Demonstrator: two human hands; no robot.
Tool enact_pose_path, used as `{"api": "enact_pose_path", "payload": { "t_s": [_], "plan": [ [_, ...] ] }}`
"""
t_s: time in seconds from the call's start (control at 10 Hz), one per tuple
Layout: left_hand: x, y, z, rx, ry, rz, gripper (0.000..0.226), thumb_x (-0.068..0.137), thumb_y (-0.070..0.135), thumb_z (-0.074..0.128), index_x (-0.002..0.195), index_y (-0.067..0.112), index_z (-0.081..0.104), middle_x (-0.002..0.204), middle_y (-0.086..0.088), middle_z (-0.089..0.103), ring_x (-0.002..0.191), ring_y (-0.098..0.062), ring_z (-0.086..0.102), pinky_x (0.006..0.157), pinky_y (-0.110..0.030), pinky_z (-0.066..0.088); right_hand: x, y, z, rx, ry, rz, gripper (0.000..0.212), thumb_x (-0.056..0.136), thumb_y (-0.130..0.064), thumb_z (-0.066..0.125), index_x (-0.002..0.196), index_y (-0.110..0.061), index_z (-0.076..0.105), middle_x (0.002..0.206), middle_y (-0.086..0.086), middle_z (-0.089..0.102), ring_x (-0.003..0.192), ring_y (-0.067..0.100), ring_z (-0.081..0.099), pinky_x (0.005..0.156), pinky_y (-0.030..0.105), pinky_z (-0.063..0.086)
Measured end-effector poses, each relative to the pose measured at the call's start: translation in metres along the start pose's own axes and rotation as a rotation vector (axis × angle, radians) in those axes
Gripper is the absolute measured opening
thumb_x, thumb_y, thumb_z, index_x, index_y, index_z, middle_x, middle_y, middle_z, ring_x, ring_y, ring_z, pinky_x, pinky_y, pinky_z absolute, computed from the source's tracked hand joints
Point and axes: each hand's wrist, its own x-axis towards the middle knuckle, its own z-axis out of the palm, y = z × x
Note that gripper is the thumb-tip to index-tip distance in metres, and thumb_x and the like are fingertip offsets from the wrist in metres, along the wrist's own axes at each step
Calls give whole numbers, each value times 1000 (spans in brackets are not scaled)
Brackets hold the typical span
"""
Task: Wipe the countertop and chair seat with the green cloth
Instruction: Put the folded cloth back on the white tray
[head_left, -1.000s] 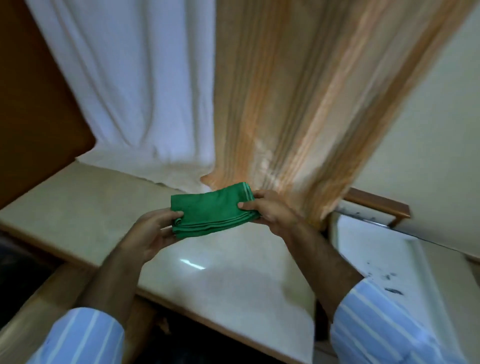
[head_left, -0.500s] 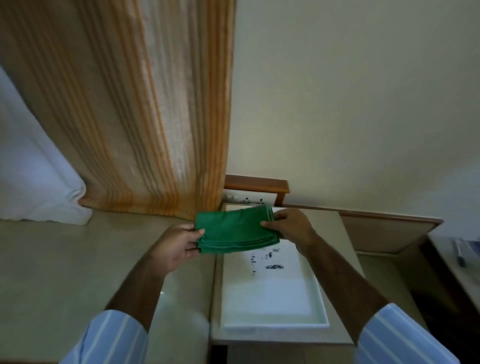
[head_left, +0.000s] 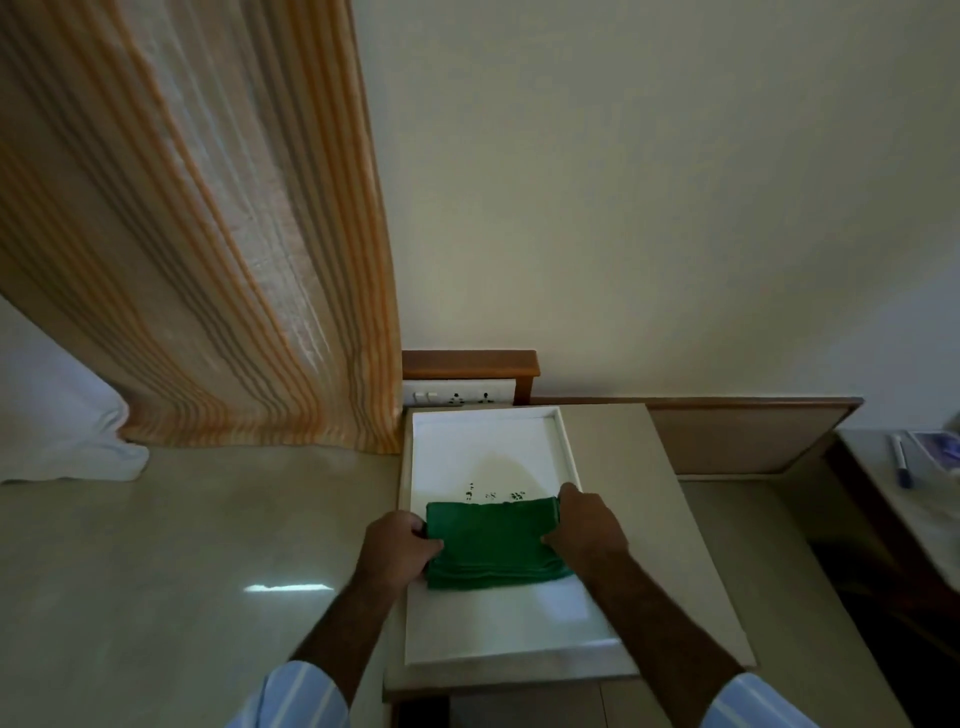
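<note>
Green cloth (head_left: 491, 543): folded, gripped at its ends by left hand (head_left: 397, 548) and right hand (head_left: 584, 527). Half a second ago held aloft; now lowered onto the white tray (head_left: 563, 452), just below dark specks (head_left: 491, 492). Wiping apparently about to begin.

A single head-worn view looks forward and steeply down from above; the white tray (head_left: 491, 447) on the countertop (head_left: 182, 545) lies close beneath it, the wall (head_left: 649, 182) and striped curtain (head_left: 208, 234) rising ahead; no second view shares the scene.
</note>
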Motion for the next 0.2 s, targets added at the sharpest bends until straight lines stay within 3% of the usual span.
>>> {"api": "enact_pose_path", "payload": {
  "t_s": [0.1,0.2],
  "plan": [
    [0,7,-5,213,68,65,28,80,32,80,97,13,70,98,-6,74,83,-15,68,75,-31,58,-1,-3,-3,-229,94,-122,65,88,-41,78,138,-14,45,138,8,52,125,25,54,100,38,54],
    [7,28,-28,241,98,213,48,84,47,73,121,18,59,123,-4,63,105,-17,60,87,-28,51,5,-14,-31,-279,195,-268,82,89,-52,71,152,-14,34,157,13,39,143,31,42,113,45,47]
  ]
}}
